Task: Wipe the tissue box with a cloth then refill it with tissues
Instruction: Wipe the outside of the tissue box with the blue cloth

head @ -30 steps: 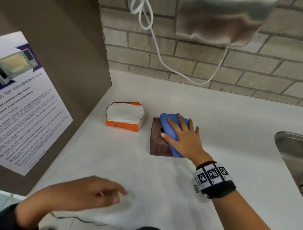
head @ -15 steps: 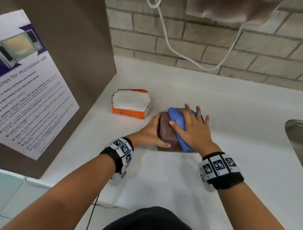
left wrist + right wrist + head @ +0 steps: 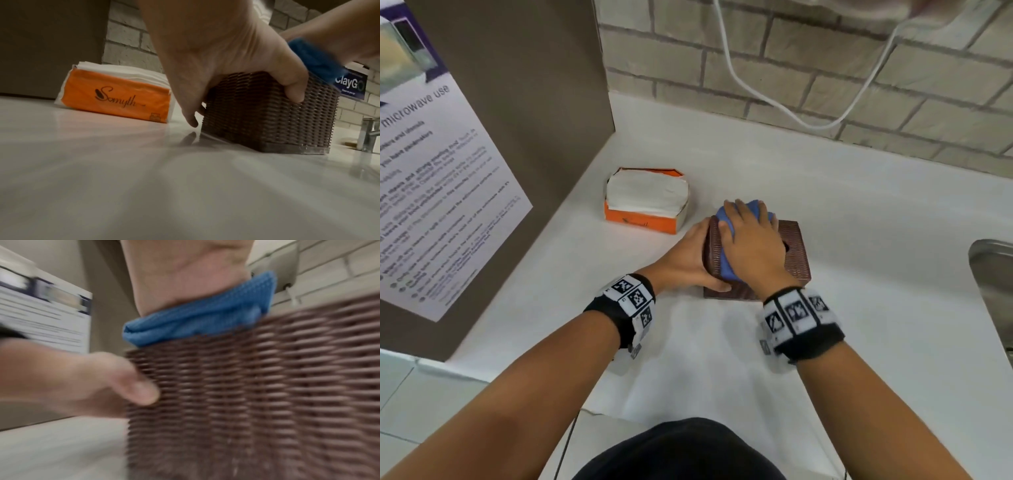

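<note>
Poster [image 3: 431, 164]: printed microwave notice, fixed to the brown panel well to the left of the tissue box [image 3: 796, 250].

Tissue pack [image 3: 645, 202]: orange wrapper opened at the top, white tissues exposed; set on the table [image 3: 859, 219] just left of the tissue box and slightly behind it, not touching.

Left hand [image 3: 688, 255]: clamped on the tissue box at its left side, thumb laid against the near wall and fingers wrapped round the left wall, as is shown in the left wrist view.

Tissue box: brown woven square, upright on the table, round opening in its top partly covered.

Cloth [image 3: 726, 240]: blue, folded, pressed on the left part of the tissue box top.

Right hand [image 3: 751, 243]: laid flat on the cloth, fingers apart and extended, nothing gripped.

Sink [image 3: 993, 274]: steel rim, well to the right of the tissue box.

Step in hand: wiping is judged to be under way, top face only. Next move: remaining top and side walls are to be covered with the box held steady; refilling from the tissue pack is not yet begun.
</note>
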Demonstrator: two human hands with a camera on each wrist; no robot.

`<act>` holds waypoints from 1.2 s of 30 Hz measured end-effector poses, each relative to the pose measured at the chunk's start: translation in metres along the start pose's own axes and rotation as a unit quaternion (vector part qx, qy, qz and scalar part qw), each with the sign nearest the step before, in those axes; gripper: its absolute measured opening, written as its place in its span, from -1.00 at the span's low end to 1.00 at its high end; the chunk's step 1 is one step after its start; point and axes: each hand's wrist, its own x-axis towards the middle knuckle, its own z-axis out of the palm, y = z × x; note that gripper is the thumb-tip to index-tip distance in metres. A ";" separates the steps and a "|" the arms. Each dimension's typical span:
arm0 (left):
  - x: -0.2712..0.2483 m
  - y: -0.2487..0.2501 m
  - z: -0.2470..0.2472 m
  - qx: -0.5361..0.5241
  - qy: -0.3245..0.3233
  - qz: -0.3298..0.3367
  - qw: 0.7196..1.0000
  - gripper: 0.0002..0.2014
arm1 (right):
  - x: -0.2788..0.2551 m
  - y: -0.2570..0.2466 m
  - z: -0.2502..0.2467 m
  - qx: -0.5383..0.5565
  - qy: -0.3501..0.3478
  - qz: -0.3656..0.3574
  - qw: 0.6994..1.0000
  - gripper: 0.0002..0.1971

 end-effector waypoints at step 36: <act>-0.002 0.002 0.001 0.041 -0.005 -0.060 0.997 0.26 | -0.006 0.045 -0.002 -0.043 0.063 0.100 0.992 -0.32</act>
